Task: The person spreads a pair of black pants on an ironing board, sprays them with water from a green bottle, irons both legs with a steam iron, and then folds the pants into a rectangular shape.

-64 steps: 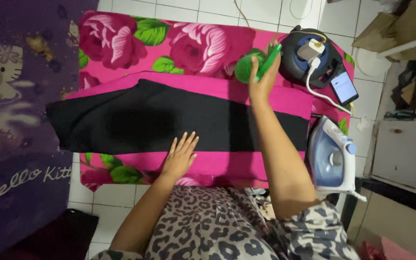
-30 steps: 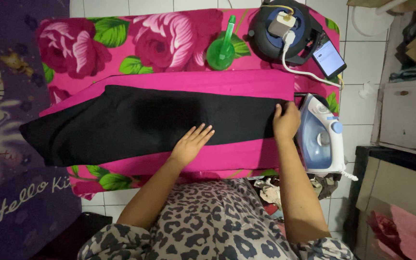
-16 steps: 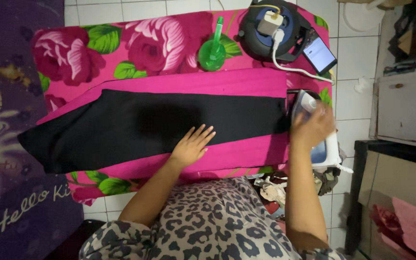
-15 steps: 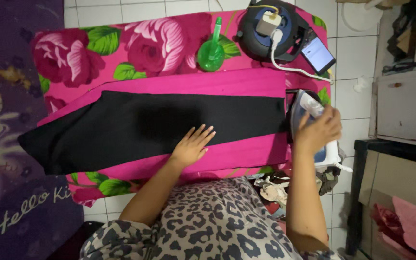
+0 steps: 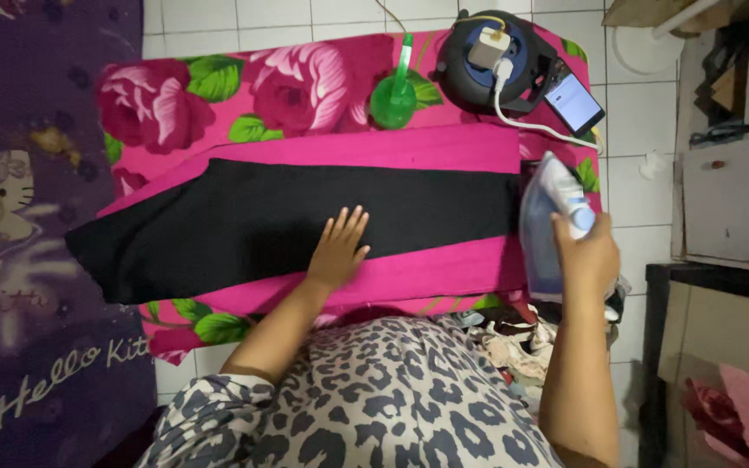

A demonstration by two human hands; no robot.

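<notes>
A long black cloth (image 5: 244, 221) lies flat along a pink cloth (image 5: 409, 147) on a rose-patterned floor mat (image 5: 210, 95). My left hand (image 5: 340, 247) rests flat on the black cloth's near edge, fingers spread. At the mat's right end my right hand (image 5: 587, 256) grips the handle of a blue and white iron (image 5: 548, 221), lifted and tilted beside the black cloth's right end.
A green spray bottle (image 5: 396, 87) lies at the mat's far side. Beside it sits a black cable reel (image 5: 487, 52) with a white plug and cord, and a lit phone (image 5: 574, 102). White cabinet (image 5: 730, 204) on the right, purple mat (image 5: 28, 217) on the left.
My right hand set the green spray bottle down, went to the black cloth's right end, then took the iron's handle and lifted it. My left hand stayed on the cloth.
</notes>
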